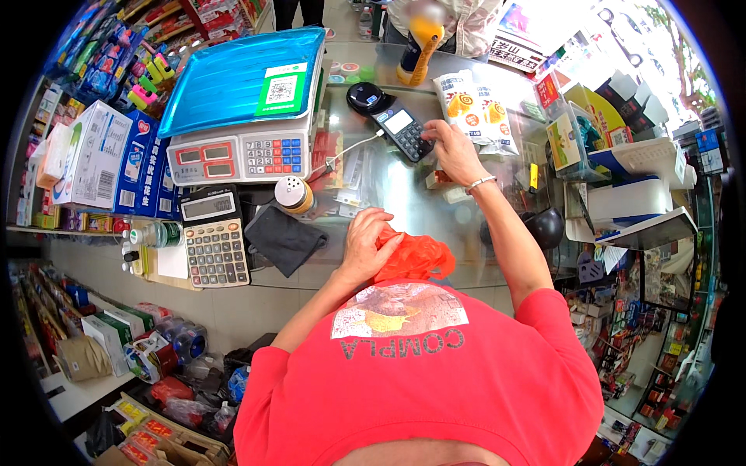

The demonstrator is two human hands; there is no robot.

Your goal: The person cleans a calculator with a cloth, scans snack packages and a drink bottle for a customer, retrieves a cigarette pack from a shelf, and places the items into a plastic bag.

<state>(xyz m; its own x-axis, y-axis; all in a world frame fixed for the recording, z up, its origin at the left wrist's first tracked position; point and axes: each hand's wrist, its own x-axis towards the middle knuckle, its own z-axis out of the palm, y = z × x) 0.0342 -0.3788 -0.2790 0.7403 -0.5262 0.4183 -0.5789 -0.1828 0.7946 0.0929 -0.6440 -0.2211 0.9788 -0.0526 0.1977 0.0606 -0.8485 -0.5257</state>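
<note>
My right hand (460, 155) is at the keypad of a black payment terminal (398, 126), its fingers bent but apart and holding nothing. My left hand (365, 245) grips a crumpled red plastic bag (420, 255) at the front of the glass counter (342, 116). Two white snack packs (478, 109) lie just right of the terminal, and an orange-yellow bottle (416, 60) stands behind them. A shaker jar (294, 194) and a black cloth (281, 239) sit left of my left hand.
A blue-topped scale (233, 85) and a calculator (217, 248) occupy the left. Goods boxes (93, 155) crowd beyond. A black rounded device (542, 228) and plastic containers (579, 140) are on the right. A person (458, 23) stands across the counter, with another's legs (295, 15) farther left.
</note>
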